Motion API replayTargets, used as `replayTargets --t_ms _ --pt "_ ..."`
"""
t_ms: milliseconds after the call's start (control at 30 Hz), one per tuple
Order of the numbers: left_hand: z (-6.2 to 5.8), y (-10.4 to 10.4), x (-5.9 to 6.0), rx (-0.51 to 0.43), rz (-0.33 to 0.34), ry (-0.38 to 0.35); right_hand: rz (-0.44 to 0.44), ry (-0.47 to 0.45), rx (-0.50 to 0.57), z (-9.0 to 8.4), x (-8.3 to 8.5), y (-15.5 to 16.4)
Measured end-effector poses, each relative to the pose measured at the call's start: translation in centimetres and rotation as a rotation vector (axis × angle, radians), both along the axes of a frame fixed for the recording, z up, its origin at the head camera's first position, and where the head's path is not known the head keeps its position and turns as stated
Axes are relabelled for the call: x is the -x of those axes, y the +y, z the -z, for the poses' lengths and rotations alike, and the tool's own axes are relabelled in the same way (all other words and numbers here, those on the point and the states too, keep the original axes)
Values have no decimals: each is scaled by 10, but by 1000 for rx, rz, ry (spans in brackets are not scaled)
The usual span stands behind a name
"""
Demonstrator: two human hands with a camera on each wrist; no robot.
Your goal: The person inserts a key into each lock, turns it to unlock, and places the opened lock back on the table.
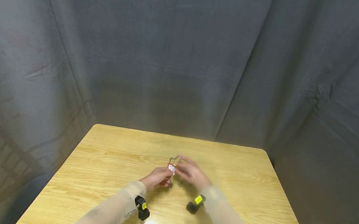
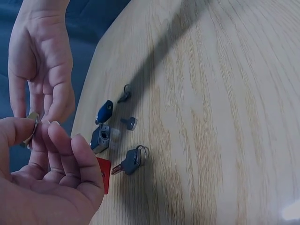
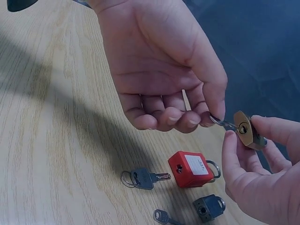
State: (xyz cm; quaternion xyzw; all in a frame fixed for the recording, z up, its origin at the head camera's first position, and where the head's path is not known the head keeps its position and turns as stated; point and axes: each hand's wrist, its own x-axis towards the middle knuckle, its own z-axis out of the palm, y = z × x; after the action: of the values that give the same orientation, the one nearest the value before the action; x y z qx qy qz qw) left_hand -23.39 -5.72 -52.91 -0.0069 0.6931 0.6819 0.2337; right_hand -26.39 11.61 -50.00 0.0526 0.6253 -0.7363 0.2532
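Observation:
My left hand [image 3: 269, 171] holds a brass padlock [image 3: 247, 130] between thumb and fingers, its keyhole end turned towards my right hand [image 3: 164, 70]. Thumb and forefinger of the right hand pinch a small key [image 3: 226, 123], whose blade reaches right up to the keyhole face. In the left wrist view, fingers cover most of the brass lock. Below the hands on the table lie a red padlock [image 3: 192, 169] with a white label, and a black-headed key [image 3: 144, 178] on a ring pointing at it. A small dark grey padlock [image 3: 209, 207] lies beside them.
A blue padlock [image 2: 104, 112] lies past the grey one on the wooden table [image 1: 113, 149]. Two small keys lie near these locks, a nearer key [image 2: 129, 123] and a farther key [image 2: 124, 94]. Grey curtains [image 1: 170, 71] surround the table's back and sides.

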Motion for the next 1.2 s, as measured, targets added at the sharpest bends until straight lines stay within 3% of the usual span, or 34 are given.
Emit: replayTargets --t_ms 400,667,900,1067,1200 --pt "-2 3 1 -33 -41 9 -20 31 -68 0 -1 -3" --pt "0 8 -2 -96 -118 12 12 10 7 1 2 -6" --pt "0 15 -7 -224 -188 8 44 18 8 0 1 -7" --pt "-5 20 -9 -293 -227 -28 54 8 67 0 2 -8" --pt "-11 22 -10 -288 -253 -61 51 10 85 0 1 -9"
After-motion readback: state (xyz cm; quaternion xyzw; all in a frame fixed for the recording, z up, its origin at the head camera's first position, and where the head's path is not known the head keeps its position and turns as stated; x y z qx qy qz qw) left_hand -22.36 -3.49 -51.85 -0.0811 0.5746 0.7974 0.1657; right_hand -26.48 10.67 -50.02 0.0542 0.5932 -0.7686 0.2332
